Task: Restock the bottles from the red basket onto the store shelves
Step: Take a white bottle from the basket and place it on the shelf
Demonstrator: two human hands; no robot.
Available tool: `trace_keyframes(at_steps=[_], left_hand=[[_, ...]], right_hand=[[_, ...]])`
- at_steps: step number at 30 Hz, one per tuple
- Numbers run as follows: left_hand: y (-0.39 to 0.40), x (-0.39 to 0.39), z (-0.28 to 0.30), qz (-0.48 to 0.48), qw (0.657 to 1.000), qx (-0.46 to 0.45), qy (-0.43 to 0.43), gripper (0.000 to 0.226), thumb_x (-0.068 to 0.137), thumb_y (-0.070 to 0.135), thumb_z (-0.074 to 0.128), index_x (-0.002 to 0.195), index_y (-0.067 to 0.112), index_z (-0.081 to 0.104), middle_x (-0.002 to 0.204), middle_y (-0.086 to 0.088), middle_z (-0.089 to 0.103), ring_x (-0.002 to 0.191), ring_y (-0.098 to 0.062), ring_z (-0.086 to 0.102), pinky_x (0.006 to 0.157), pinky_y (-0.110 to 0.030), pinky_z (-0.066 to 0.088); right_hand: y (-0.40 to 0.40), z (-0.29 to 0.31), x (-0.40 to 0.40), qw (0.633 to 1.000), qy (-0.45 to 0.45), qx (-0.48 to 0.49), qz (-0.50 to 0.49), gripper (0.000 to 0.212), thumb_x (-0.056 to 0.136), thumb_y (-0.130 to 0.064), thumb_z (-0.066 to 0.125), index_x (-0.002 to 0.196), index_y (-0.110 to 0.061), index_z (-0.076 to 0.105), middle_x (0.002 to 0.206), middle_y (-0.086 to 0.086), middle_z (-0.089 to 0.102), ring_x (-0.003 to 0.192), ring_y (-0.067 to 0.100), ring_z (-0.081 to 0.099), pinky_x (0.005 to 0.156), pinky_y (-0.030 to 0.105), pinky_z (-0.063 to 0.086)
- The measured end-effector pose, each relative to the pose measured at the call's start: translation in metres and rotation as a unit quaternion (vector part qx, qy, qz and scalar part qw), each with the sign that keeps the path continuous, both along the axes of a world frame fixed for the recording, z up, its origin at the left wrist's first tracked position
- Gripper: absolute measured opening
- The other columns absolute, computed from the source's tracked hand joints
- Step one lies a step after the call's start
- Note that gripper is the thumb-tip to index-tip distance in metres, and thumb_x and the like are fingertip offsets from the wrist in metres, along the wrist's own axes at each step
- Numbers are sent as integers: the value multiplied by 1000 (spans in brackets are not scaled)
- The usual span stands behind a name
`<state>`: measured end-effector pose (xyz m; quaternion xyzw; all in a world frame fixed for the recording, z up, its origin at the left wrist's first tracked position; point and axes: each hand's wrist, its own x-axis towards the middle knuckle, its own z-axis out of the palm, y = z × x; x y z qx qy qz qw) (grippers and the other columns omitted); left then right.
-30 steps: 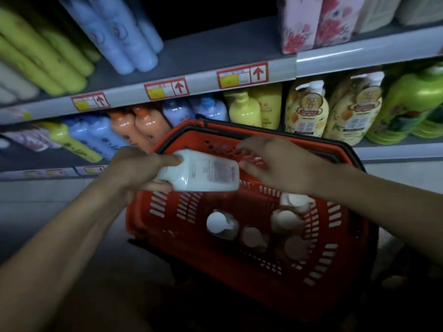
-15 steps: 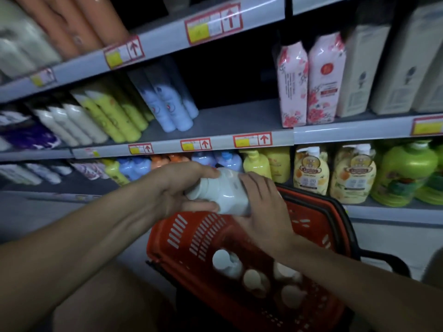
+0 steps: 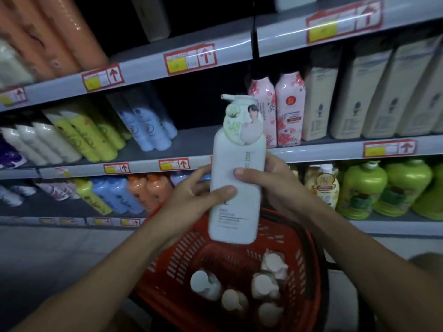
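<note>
A tall white pump bottle [image 3: 236, 207] with a round paper tag at its neck stands upright in the air above the red basket [image 3: 182, 255]. My left hand [image 3: 194, 200] grips its lower left side, thumb across the front. My right hand [image 3: 271, 185] holds its right side, thumb on the front. Several more white pump bottles [image 3: 261, 286] stand in the basket below. Behind the bottle, the middle shelf [image 3: 199, 137] has a dark gap between blue bottles [image 3: 148, 125] and pink floral bottles [image 3: 278, 109].
Shelves run across the view, packed with products: yellow and white bottles [image 3: 79, 135] at left, beige bottles [image 3: 374, 97] at right, green jugs [image 3: 386, 188] lower right, orange bottles [image 3: 148, 190] lower middle. Grey floor lies at lower left.
The bottle went from lying sideways over the basket to upright and higher, in front of the middle shelf. Both hands now grip it. My view has tilted up toward the shelves.
</note>
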<state>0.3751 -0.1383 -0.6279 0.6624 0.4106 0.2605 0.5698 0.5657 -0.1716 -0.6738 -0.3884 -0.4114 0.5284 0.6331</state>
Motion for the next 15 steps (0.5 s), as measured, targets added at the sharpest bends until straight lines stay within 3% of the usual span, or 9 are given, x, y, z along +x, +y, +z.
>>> trace_keyframes(at_steps=[4,9,12,15], left_hand=[[-5,15,-5,-8,998,4,-61,59,73,22,88,128,21,66,116,-14,76,109,-34,72,100,-50,55],[-7,24,-9,-50,994,-26,-98,59,74,18,81,131,22,66,123,-16,73,118,-36,67,105,-47,51],[-8,24,-11,-57,993,-19,-101,57,78,12,80,133,18,65,129,-12,71,119,-37,67,107,-55,49],[-12,24,-10,-39,993,-14,-109,62,74,20,82,133,18,65,127,-11,72,115,-36,69,106,-59,49]], right_hand=[[-16,18,17,999,9,16,-30,45,81,-17,80,123,-7,69,117,14,77,102,29,75,83,40,61],[-28,24,28,999,-6,0,-42,46,80,-21,75,122,-5,70,116,15,77,101,32,75,83,41,62],[-31,23,29,999,-26,-2,-46,43,81,-21,76,122,-6,71,115,15,77,101,34,75,82,41,62],[-32,24,28,998,-31,-14,-50,44,80,-22,75,122,-7,71,115,14,77,101,33,76,82,41,61]])
